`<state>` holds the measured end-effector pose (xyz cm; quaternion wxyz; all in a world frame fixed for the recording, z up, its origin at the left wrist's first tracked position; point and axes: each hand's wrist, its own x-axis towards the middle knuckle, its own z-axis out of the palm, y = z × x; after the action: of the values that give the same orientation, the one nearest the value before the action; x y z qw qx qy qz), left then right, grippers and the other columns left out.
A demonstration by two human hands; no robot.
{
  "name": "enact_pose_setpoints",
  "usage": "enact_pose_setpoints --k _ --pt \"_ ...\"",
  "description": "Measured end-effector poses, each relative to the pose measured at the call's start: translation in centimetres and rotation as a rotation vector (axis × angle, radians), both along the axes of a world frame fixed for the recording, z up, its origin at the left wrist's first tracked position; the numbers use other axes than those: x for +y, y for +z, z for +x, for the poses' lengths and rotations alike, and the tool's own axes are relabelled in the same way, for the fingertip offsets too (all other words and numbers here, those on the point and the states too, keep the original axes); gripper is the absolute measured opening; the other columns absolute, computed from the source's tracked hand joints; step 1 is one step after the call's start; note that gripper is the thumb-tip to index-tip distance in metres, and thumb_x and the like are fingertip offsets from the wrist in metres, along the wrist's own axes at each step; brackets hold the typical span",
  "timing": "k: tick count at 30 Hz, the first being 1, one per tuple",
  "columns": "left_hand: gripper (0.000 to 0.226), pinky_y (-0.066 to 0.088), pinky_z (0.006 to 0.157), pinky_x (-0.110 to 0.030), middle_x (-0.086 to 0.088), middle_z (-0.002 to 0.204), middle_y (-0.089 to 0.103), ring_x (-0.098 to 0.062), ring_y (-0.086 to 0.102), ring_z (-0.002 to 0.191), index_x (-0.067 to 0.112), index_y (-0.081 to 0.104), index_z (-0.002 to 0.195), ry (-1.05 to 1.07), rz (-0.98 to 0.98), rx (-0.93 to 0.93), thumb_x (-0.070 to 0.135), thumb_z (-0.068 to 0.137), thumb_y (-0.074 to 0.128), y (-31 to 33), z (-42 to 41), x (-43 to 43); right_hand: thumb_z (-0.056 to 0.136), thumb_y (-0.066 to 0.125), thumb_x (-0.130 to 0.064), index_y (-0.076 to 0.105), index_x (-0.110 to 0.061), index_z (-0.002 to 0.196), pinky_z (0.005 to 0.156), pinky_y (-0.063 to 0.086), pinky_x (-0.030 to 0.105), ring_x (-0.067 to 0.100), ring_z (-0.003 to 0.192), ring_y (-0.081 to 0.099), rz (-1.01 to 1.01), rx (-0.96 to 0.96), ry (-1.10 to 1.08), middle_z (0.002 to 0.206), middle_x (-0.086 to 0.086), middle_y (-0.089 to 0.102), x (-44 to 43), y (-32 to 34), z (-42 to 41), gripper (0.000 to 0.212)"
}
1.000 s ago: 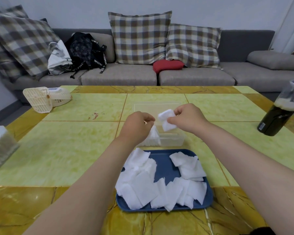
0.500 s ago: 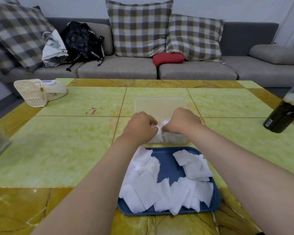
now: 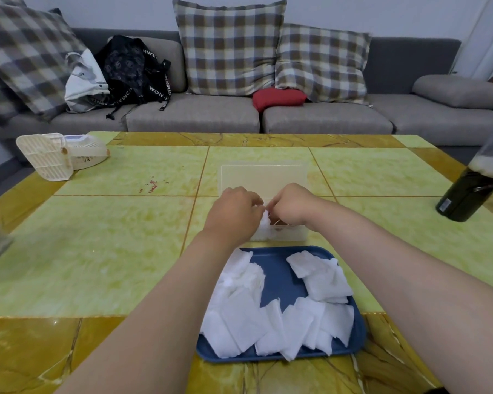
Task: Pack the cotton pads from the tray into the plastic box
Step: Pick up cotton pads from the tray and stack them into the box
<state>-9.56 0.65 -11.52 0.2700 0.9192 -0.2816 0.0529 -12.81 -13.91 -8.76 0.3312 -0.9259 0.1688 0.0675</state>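
Nearest me, loose cotton pads [image 3: 239, 317] lie heaped in the blue tray [image 3: 279, 356] on the worktop [image 3: 125, 251], and just beyond it the left hand [image 3: 234, 211] and right hand [image 3: 293, 206] share a pinching grip on one pad [image 3: 264, 223] at the left end of the plastic box [image 3: 291, 236], while a far backpack strap [image 3: 154, 91] reads WOW.

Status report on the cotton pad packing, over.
Both busy: left hand and right hand pinching one white cotton pad at the clear plastic box. Many pads left on the blue tray. Nothing blocking.

Left hand [image 3: 234, 213] and right hand [image 3: 292, 206] close together, fingers [image 3: 252, 201] curled
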Motion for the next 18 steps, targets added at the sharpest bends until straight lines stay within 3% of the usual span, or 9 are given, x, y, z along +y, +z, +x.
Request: enact_pose_setpoints --k 3,5,7,10,12,16,18 --pt "0.031 0.046 0.097 -0.036 -0.002 0.123 0.063 -0.021 0.048 0.121 0.022 0.07 0.122 -0.012 0.052 -0.021 0.032 0.098 0.055 0.1 -0.1 0.3 0.092 0.06 0.001 0.073 -0.001 0.113 0.053 0.051 0.017 0.01 0.065 0.062 0.039 -0.011 0.015 0.101 0.011 0.074 -0.1 0.0 -0.3 0.025" --pt "0.031 0.045 0.098 -0.036 -0.002 0.124 0.062 -0.021 0.047 0.122 0.022 0.071 0.121 -0.016 0.096 -0.012 0.031 0.097 0.054 0.1 -0.2 0.3 0.093 0.058 0.004 0.075 -0.002 0.111 0.073 0.06 0.025 0.012 0.073 0.064 0.036 -0.012 0.021 0.092 0.006 0.072 -0.1 0.1 -0.6 0.025" --pt "0.031 0.045 0.098 -0.035 -0.002 0.126 0.061 -0.021 0.047 0.123 0.022 0.069 0.122 -0.017 0.1 -0.019 0.031 0.098 0.053 0.3 -0.5 0.4 0.094 0.055 0.006 0.077 -0.004 0.108 0.087 0.059 0.033 0.014 0.079 0.066 0.035 -0.04 0.02 0.091 0.004 0.074 -0.5 0.2 -1.1 0.028" --pt "0.03 0.043 0.097 -0.032 0.0 0.128 0.061 -0.019 0.048 0.123 0.023 0.067 0.126 -0.031 0.082 -0.085 0.031 0.099 0.055 0.9 -1.1 0.7 0.093 0.055 0.003 0.077 -0.013 0.106 0.083 0.053 0.028 0.015 0.093 0.066 -0.043 -0.174 0.037 0.1 0.0 0.075 -1.3 1.2 -2.3 0.03" --pt "0.028 0.043 0.092 -0.028 0.003 0.121 0.062 -0.016 0.05 0.116 0.024 0.068 0.123 -0.057 0.037 -0.115 0.029 0.098 0.057 1.3 -1.7 1.0 0.092 0.057 -0.003 0.077 -0.02 0.099 0.076 0.048 0.023 0.012 0.094 0.066 -0.071 -0.233 0.088 0.093 -0.008 0.072 -1.8 2.3 -4.0 0.028" --pt "0.021 0.049 0.083 -0.024 0.014 0.099 0.063 -0.007 0.059 0.091 0.026 0.072 0.112 -0.154 -0.077 0.001 0.023 0.095 0.06 2.1 -3.5 0.9 0.085 0.069 -0.024 0.076 -0.027 0.095 0.076 0.058 0.027 0.009 0.088 0.068 -0.139 -0.047 0.288 0.093 -0.013 0.072 -1.9 3.1 -7.9 0.013" --pt "0.023 0.049 0.079 -0.019 0.016 0.097 0.064 -0.006 0.062 0.087 0.026 0.073 0.11 -0.204 -0.038 0.072 0.018 0.094 0.059 2.6 -4.8 0.5 0.076 0.078 -0.043 0.073 -0.03 0.104 0.08 0.059 0.033 0.012 0.092 0.067 -0.286 0.099 0.362 0.1 -0.015 0.068 -1.5 2.8 -9.3 0.032"
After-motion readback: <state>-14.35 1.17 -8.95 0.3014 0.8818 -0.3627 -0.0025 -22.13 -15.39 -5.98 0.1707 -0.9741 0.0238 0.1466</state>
